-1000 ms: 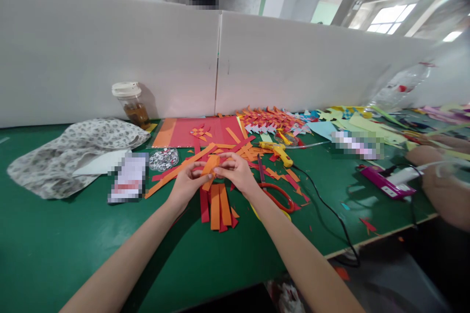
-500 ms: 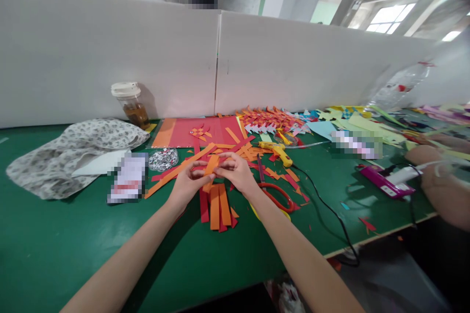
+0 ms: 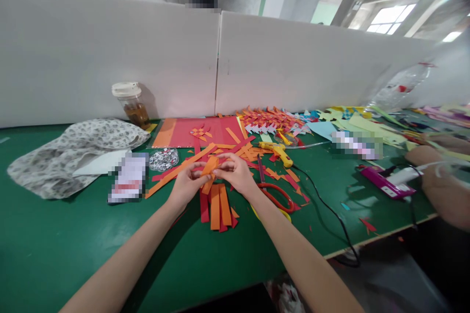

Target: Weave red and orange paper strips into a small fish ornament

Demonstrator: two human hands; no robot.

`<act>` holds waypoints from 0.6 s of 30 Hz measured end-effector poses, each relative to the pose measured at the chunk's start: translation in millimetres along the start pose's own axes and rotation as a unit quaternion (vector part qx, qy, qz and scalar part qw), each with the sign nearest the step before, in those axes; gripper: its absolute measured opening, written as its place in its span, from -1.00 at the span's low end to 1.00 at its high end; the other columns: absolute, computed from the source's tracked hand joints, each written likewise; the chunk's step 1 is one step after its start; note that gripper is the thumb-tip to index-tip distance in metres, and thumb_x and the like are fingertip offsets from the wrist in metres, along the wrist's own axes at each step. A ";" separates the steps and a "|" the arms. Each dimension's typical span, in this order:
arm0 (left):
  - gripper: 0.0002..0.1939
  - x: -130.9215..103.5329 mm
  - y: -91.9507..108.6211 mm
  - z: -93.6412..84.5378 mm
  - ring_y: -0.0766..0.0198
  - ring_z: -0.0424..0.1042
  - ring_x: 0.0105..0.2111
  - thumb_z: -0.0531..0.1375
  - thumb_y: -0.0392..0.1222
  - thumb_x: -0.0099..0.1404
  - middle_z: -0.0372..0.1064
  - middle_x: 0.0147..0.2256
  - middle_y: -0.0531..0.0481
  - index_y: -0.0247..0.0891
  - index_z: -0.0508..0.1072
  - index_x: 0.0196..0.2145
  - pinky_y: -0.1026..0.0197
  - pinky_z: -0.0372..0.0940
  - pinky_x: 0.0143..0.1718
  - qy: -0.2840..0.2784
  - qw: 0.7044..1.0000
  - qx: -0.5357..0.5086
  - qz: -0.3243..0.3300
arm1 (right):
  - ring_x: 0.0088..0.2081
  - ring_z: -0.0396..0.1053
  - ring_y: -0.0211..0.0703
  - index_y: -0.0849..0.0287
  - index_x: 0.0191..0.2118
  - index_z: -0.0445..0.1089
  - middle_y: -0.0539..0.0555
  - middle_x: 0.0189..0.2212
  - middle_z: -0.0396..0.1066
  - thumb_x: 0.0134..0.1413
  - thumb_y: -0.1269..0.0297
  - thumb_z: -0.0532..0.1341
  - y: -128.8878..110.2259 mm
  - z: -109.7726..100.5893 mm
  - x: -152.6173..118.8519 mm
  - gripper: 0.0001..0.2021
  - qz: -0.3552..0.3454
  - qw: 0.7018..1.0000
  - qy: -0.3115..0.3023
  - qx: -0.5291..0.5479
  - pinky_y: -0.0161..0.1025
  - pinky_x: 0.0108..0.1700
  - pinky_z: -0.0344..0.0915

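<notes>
Between my two hands is an orange paper strip (image 3: pixel 209 185), raised over the table, its upper part bent or folded. My left hand (image 3: pixel 186 183) pinches it from the left, and my right hand (image 3: pixel 235 172) pinches it from the right near the top. The fingers partly hide the fold. Just below lie several flat orange strips (image 3: pixel 215 210) and red strips (image 3: pixel 204 208). Behind my hands spread more orange and red strips (image 3: pixel 183 172). Scissors with red-orange handles (image 3: pixel 281 197) lie by my right wrist, partly covered by the arm.
A yellow glue gun (image 3: pixel 281 152) with a black cord lies right of centre. Woven paper fish (image 3: pixel 266 120) are heaped behind. Left stand a lidded drink cup (image 3: pixel 134 105), a bag of googly eyes (image 3: pixel 163 159) and a patterned cloth (image 3: pixel 69 156). A co-worker's arm (image 3: pixel 446 190) reaches in at right.
My fingers have shifted slightly around the orange paper strip, and its upper end looks more folded. The rest stays in place.
</notes>
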State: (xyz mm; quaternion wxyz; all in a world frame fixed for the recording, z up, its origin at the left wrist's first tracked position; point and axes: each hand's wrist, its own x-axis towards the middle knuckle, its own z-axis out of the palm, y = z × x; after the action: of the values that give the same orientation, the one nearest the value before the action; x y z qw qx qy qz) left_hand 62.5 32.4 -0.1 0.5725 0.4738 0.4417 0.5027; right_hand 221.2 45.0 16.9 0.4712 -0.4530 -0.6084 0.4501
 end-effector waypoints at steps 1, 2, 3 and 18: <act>-0.55 0.0 0.3 0.0 0.34 0.45 -0.47 0.35 -0.24 -0.09 0.47 -0.50 0.06 -0.29 0.36 -0.20 0.35 0.26 -0.40 0.001 1.000 -0.002 -0.001 | -0.49 0.38 -0.23 0.16 -0.19 0.31 -0.08 -0.57 0.35 -0.26 0.30 0.33 -0.2 0.1 -0.1 -0.60 0.001 1.000 -0.001 0.000 -0.26 -0.39 0.33; -0.55 0.0 0.7 0.1 0.34 0.46 -0.46 0.35 -0.25 -0.09 0.48 -0.50 0.05 -0.29 0.36 -0.21 0.34 0.26 -0.39 0.000 1.000 -0.005 -0.001 | -0.49 0.38 -0.23 0.16 -0.18 0.31 -0.08 -0.56 0.35 -0.26 0.30 0.33 -0.2 0.2 -0.2 -0.60 0.001 1.000 -0.001 -0.001 -0.26 -0.39 0.33; -0.56 -0.1 1.2 0.4 0.33 0.46 -0.45 0.35 -0.25 -0.09 0.48 -0.49 0.04 -0.30 0.36 -0.21 0.34 0.27 -0.38 0.000 1.000 -0.008 -0.001 | -0.49 0.38 -0.24 0.16 -0.18 0.31 -0.07 -0.56 0.36 -0.26 0.31 0.33 -0.1 0.2 -0.2 -0.60 0.000 1.000 -0.002 -0.001 -0.26 -0.38 0.33; -0.52 -1.8 -0.1 0.0 0.30 0.45 -0.47 0.34 -0.18 -0.05 0.44 -0.54 0.07 -0.28 0.33 -0.15 0.33 0.27 -0.42 -0.005 1.000 0.015 0.009 | -0.50 0.37 -0.26 0.13 -0.21 0.30 -0.08 -0.56 0.37 -0.22 0.28 0.31 -0.1 0.3 -0.4 -0.65 -0.020 1.000 0.002 -0.022 -0.30 -0.40 0.31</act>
State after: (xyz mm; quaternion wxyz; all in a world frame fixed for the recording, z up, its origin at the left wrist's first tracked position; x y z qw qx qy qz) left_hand 62.4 30.6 -0.2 0.5627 0.4887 0.4423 0.4990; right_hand 220.9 44.6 16.9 0.4711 -0.4517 -0.6267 0.4258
